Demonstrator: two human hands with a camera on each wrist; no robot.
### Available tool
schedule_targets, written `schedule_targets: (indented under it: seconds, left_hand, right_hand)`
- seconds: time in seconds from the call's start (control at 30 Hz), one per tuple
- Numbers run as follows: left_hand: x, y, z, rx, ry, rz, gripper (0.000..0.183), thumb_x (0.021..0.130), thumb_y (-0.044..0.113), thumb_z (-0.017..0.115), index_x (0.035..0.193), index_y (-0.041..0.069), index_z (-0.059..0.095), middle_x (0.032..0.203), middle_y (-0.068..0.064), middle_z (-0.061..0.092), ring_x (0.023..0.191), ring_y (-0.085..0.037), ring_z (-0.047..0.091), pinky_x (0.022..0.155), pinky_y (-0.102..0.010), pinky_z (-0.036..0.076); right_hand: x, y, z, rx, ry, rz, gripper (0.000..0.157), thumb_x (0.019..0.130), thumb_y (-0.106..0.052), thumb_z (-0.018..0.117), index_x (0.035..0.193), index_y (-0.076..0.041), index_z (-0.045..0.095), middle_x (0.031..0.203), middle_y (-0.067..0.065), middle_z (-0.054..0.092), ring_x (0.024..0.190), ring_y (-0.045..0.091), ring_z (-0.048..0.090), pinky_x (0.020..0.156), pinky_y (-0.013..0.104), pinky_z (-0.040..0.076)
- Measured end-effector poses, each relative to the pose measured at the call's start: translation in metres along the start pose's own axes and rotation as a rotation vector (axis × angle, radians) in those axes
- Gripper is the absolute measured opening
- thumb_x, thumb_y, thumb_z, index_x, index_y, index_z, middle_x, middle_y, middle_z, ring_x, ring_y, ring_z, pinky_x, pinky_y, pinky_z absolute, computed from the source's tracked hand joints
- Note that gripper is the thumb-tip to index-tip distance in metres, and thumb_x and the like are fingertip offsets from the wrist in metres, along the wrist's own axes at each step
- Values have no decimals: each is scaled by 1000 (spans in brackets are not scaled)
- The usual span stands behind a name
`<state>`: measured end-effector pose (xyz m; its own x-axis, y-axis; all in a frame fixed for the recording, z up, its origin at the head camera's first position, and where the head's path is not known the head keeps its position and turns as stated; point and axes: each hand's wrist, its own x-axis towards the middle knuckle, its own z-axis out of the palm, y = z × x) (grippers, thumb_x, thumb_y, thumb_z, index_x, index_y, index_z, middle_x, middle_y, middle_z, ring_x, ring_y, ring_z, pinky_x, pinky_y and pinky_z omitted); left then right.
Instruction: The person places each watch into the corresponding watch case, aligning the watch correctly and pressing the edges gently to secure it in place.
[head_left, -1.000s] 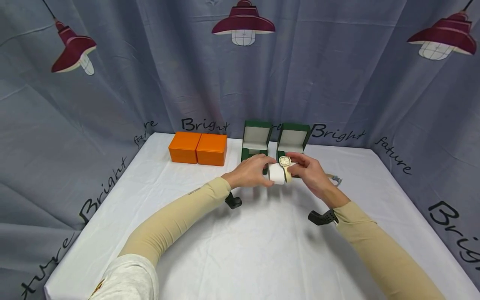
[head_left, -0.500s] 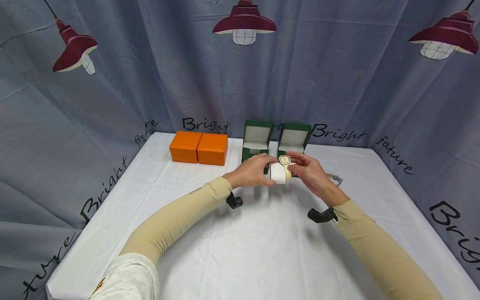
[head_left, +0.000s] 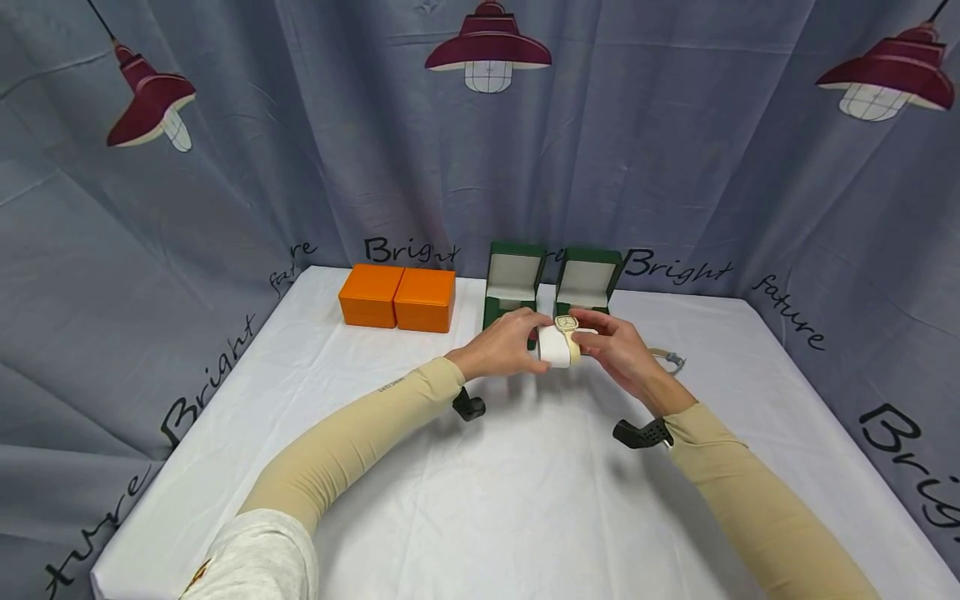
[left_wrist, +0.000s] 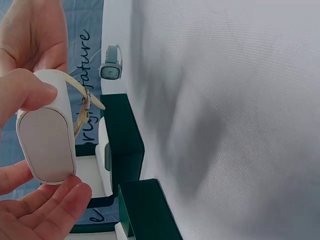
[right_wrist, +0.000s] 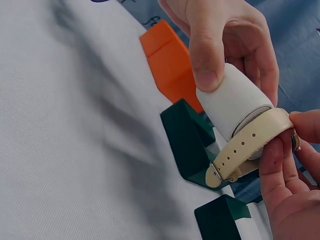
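Note:
My left hand (head_left: 502,343) grips a white watch cushion (head_left: 553,347) above the table, thumb on one side and fingers on the other. A watch with a cream strap (right_wrist: 250,137) and a square-cornered face (head_left: 567,323) is pinched by my right hand (head_left: 618,350) near the dial. In the right wrist view its strap is buckled into a loop, which lies over the cushion's end. From the left wrist view the cushion's flat end (left_wrist: 46,145) faces the camera, and the buckle hangs beside it.
Two green boxes (head_left: 513,275) with raised lids stand behind the hands. Two closed orange boxes (head_left: 423,298) sit side by side at back left. A blue-grey watch (left_wrist: 111,65) lies on the white-covered table, right of the green boxes. A printed curtain (head_left: 480,167) hangs behind.
My right hand has shifted slightly left and down with the cream watch, and the dial now lies flatter and closer to the cushion. My left hand stays almost still.

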<state>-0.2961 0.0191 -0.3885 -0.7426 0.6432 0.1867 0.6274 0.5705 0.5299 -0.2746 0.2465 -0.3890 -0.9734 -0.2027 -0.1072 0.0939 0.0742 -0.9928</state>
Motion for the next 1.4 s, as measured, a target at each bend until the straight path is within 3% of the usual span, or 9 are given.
schedule_targets:
  seconds: [0.3, 0.63, 0.8, 0.93, 1.17, 1.4]
  left_hand:
    - [1, 0, 1, 14, 0, -2, 66, 83, 37, 79, 139, 12, 57, 119, -1, 57, 101, -14, 57, 81, -21, 50]
    - [2, 0, 2, 3, 15, -10, 65, 82, 36, 81, 137, 10, 58, 113, -2, 57, 92, -12, 56, 76, -19, 50]
    - [2, 0, 2, -8, 34, -33, 65, 81, 35, 82, 137, 11, 58, 112, -2, 56, 91, -13, 56, 75, -20, 50]
    - [2, -1, 3, -18, 48, -48, 66, 81, 35, 82, 138, 11, 58, 111, -2, 56, 90, -12, 57, 76, -19, 51]
    - [2, -3, 6, -64, 98, -58, 67, 80, 33, 84, 138, 10, 58, 110, -3, 54, 92, -14, 61, 78, -19, 53]
    - [2, -4, 7, -63, 123, -80, 68, 81, 36, 83, 140, 11, 57, 109, -2, 54, 92, -10, 59, 80, -19, 54]
  right_hand:
    - [-2, -3, 0, 9, -8, 15, 56, 99, -8, 61, 152, -4, 41, 138, 8, 47, 112, 16, 58, 88, 27, 57]
    - [-4, -1, 2, -28, 20, -3, 59, 98, -10, 65, 151, -2, 42, 114, 7, 49, 99, 15, 55, 83, 24, 58]
    - [-4, 3, 4, -26, 75, -27, 55, 98, -12, 66, 146, 4, 44, 107, 4, 55, 92, 10, 59, 80, 22, 58]
    - [-4, 6, 8, -42, 146, -50, 48, 96, -15, 70, 133, 8, 50, 100, 2, 58, 86, 8, 63, 78, 23, 59]
    - [-7, 5, 12, -192, 260, -70, 41, 91, -30, 76, 106, 6, 64, 85, -4, 65, 74, 7, 65, 74, 24, 58]
    - [-9, 2, 18, -390, 318, -86, 39, 93, -37, 73, 100, 1, 72, 73, -1, 66, 68, 15, 62, 67, 30, 58]
